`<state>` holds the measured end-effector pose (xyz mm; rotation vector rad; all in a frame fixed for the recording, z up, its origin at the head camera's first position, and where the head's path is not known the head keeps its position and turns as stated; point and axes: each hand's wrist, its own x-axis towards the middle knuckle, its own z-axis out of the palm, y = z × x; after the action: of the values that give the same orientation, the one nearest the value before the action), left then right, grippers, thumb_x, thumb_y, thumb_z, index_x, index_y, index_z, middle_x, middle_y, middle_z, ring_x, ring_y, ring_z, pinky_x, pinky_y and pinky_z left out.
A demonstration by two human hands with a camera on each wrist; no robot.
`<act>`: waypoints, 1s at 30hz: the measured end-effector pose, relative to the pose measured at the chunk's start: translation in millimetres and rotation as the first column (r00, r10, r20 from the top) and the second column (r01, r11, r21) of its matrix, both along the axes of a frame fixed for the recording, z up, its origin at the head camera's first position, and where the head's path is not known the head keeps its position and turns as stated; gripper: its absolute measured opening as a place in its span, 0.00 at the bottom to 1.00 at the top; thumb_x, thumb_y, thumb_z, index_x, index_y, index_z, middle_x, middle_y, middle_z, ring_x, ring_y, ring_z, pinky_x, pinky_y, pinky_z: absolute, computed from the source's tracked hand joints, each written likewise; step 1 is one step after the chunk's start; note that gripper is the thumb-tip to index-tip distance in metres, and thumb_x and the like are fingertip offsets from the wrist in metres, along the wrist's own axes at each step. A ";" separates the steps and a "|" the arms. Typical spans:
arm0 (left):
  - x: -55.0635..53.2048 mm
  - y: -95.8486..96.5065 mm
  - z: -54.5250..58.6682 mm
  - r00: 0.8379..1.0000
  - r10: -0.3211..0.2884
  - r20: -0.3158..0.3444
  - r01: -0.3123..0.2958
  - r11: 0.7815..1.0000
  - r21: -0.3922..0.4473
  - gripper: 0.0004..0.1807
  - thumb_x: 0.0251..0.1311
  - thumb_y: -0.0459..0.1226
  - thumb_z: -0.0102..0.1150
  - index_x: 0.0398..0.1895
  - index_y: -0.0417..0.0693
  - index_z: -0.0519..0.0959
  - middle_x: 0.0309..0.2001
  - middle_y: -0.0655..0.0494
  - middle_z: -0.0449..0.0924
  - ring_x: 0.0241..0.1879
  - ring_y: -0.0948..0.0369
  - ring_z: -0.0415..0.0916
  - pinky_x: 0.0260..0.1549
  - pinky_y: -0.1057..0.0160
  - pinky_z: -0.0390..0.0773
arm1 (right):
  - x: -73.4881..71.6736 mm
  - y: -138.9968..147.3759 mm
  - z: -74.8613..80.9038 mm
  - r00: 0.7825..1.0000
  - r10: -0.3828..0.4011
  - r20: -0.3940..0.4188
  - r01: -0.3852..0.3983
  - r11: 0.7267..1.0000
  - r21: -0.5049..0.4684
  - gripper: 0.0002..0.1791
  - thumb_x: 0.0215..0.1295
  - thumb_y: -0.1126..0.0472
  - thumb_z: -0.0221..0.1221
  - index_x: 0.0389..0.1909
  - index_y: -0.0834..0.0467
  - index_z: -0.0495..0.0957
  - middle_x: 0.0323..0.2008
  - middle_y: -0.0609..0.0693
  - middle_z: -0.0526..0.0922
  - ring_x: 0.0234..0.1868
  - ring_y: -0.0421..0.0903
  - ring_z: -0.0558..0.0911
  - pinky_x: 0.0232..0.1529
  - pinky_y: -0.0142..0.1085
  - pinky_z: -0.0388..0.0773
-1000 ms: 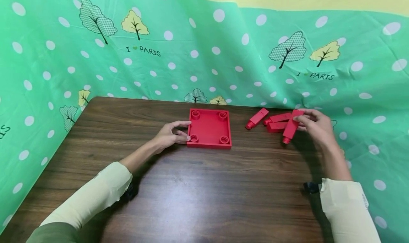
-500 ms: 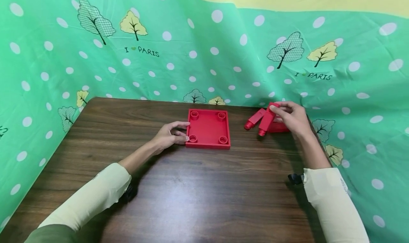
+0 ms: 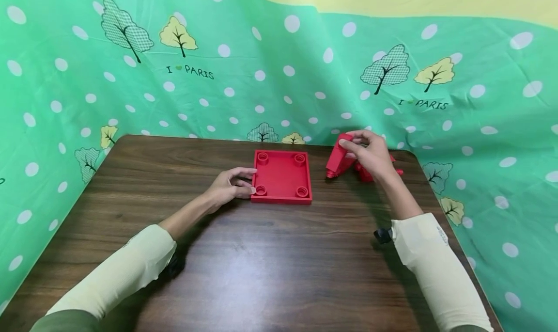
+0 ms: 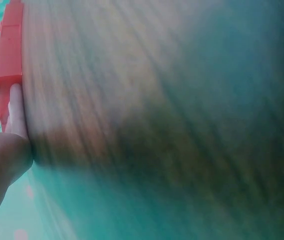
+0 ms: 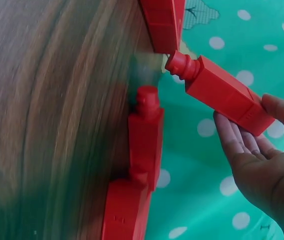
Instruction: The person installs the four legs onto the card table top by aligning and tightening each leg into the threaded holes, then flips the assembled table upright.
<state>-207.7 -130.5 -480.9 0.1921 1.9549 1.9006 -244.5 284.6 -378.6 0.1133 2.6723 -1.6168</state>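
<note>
A red square panel (image 3: 282,178) lies flat on the table, its rim raised and a round threaded socket at each corner. My left hand (image 3: 224,189) holds it by the left edge, with thumb and index finger at the rim. To the right, my right hand (image 3: 368,152) pinches a red square leg (image 5: 226,95) between thumb and fingers at its plain end. That leg's threaded end points down and toward the panel. Beneath and beside this hand lie more red legs (image 5: 146,137), partly hidden by it in the head view.
The dark wooden table (image 3: 244,264) ends at the back against a green dotted curtain (image 3: 226,70) printed with trees. Its right edge passes under my right sleeve (image 3: 429,245). A small black device (image 3: 383,235) sits at the right wrist.
My right hand has carried the held leg leftward, from over the right-hand legs to over the leftmost one, nearer the panel. My left hand stays at the panel's left edge.
</note>
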 end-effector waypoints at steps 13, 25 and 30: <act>0.5 0.4 0.3 1.000 0.011 0.018 -0.011 1.000 -0.007 0.39 0.67 0.21 0.72 0.82 0.43 0.76 0.71 0.36 0.77 0.53 0.61 0.87 0.51 0.59 0.95 | -7.9 -33.3 0.2 0.996 0.054 -0.075 -0.057 0.998 -0.034 0.30 0.77 0.46 0.72 0.70 0.60 0.82 0.56 0.52 0.80 0.51 0.45 0.87 0.49 0.26 0.92; 1.7 0.1 1.5 0.999 0.025 0.026 -0.024 1.000 -0.011 0.39 0.65 0.23 0.75 0.81 0.44 0.77 0.66 0.39 0.78 0.52 0.60 0.85 0.50 0.59 0.95 | -19.3 -71.3 -6.0 0.992 0.067 -0.108 -0.074 0.996 -0.059 0.28 0.76 0.48 0.73 0.68 0.59 0.84 0.55 0.54 0.84 0.49 0.46 0.89 0.52 0.31 0.93; 1.5 0.2 1.7 0.999 0.023 0.028 -0.023 1.000 -0.007 0.40 0.65 0.23 0.74 0.81 0.44 0.77 0.66 0.39 0.77 0.52 0.61 0.87 0.50 0.59 0.95 | -22.5 -86.1 -9.4 0.989 0.089 -0.116 -0.098 0.993 -0.072 0.28 0.76 0.49 0.73 0.69 0.60 0.83 0.57 0.57 0.85 0.51 0.49 0.89 0.55 0.36 0.94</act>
<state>-206.2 -130.3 -479.2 0.1408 1.9533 1.9001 -267.0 198.5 -388.0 -0.1066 2.6446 -1.7456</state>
